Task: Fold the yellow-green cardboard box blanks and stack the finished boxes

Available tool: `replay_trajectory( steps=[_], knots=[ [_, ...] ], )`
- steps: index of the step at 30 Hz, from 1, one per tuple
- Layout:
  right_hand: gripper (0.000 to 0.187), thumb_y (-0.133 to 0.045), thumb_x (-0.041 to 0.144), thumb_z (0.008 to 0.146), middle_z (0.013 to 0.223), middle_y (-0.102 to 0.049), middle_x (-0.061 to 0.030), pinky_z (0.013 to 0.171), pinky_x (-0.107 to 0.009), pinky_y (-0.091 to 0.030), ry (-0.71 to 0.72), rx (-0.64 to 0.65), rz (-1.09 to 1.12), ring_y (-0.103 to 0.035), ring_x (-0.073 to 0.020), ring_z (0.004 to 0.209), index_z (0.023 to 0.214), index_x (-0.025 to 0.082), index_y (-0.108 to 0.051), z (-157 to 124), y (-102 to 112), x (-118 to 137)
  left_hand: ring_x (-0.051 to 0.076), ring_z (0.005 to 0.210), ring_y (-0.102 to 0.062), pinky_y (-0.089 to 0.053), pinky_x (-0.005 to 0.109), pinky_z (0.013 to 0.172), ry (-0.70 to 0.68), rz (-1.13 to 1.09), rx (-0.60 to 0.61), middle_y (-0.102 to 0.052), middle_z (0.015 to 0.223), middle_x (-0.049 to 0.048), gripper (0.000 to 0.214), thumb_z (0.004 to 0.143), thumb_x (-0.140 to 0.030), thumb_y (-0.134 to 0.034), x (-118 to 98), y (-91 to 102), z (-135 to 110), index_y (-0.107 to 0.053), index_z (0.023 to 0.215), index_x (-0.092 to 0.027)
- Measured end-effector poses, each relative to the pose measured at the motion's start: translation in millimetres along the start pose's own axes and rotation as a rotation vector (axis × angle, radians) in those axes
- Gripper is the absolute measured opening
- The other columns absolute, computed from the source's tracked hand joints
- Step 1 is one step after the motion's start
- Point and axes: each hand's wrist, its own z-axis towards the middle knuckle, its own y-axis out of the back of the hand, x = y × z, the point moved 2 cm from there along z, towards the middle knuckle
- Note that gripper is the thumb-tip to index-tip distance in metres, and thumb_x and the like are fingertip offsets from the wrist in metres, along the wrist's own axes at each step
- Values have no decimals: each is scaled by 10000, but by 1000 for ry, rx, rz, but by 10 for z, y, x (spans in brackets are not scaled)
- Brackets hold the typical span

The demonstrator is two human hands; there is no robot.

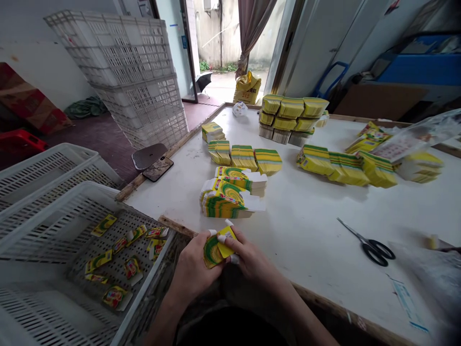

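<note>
Both hands meet over the table's near edge around one small yellow and green carton (213,252). My left hand (194,262) wraps round its left side. With white-covered fingertips, my right hand (248,254) grips the carton's right part. Just beyond, stacks of flat printed cartons (226,197) with white flaps lie on the white table (288,226). Down to the left, a white plastic crate (86,192) holds several yellow cartons (99,262) scattered on its floor.
Bundled carton stacks (291,117) stand at the back, with more bundles (345,166) at right. Black-handled scissors (374,250) lie to the right. A phone (158,168) rests by the left edge. Tall stacked crates (126,72) rise beyond. Clear plastic (432,274) lies at far right.
</note>
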Motion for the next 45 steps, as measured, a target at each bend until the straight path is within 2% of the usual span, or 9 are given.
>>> replay_trajectory(
  steps=[6,11,14,19,28,31,35,41,45],
  knots=[
    [226,-639,210,871,1390,-558,-150,954,-415,-521,33,62,84,-617,-277,1197,1091,232,-689,74,232,81,308,1017,-664,-533,460,866,-6,-17,39,-691,1108,119,592,685,-358,-748,-52,31,30,-486,1200,-231],
    [607,-571,150,873,1526,-381,-165,1074,-455,-437,-22,-125,252,-422,-260,1384,1433,234,-353,76,-21,53,311,1035,-648,-514,471,887,97,-138,-60,-677,1116,112,604,686,-357,-753,-24,-62,38,-481,1209,-229],
    [793,-624,226,864,1514,-382,-177,1023,-455,-489,7,-175,304,-510,-260,1305,1509,243,-163,194,-30,31,213,928,-670,-546,328,804,236,-610,-362,-676,1096,49,679,629,-361,-816,124,-17,14,-481,1211,-261],
    [416,-560,171,851,1137,-651,-174,912,-504,-502,-170,-504,-211,-596,-303,1071,1263,142,-515,579,357,-176,196,990,-653,-576,283,783,595,-1471,-874,-658,1109,76,628,744,-754,-512,365,114,-25,-583,1065,-219],
    [500,-576,104,739,879,-579,-34,745,-373,-497,-220,-516,-256,-568,-211,788,1223,169,-470,703,448,-203,159,893,-648,-558,263,713,622,-1528,-551,-649,1092,80,580,779,-688,-560,200,-180,18,-619,1096,-206],
    [453,-634,177,763,794,-500,37,633,-276,-466,-164,-382,85,-523,-145,661,1173,213,-445,567,239,37,223,1042,-614,-545,328,831,356,-1494,-452,-653,1153,76,717,601,-688,-739,54,-247,66,-630,1146,-236],
    [546,-694,234,758,820,-498,44,616,-238,-433,-154,-52,654,-508,-123,688,1240,246,-436,337,-187,336,219,978,-631,-530,349,858,235,-1577,-454,-668,965,30,489,727,-655,-631,-122,-235,107,-651,1011,-258],
    [581,-798,268,686,919,-610,9,722,-282,-457,-273,-71,774,-567,-173,840,1202,251,-532,193,-461,407,107,594,-532,-526,254,647,482,-1658,-576,-515,653,-55,443,707,-665,-654,-137,-221,135,-569,735,-231],
    [433,-791,337,729,838,-634,20,718,-264,-458,-334,-171,1044,-584,-149,771,1101,239,-592,246,-344,261,188,809,-666,-556,327,796,484,-1523,-450,-695,872,1,697,527,-793,-696,-99,-278,124,-672,942,-234]
  ],
)
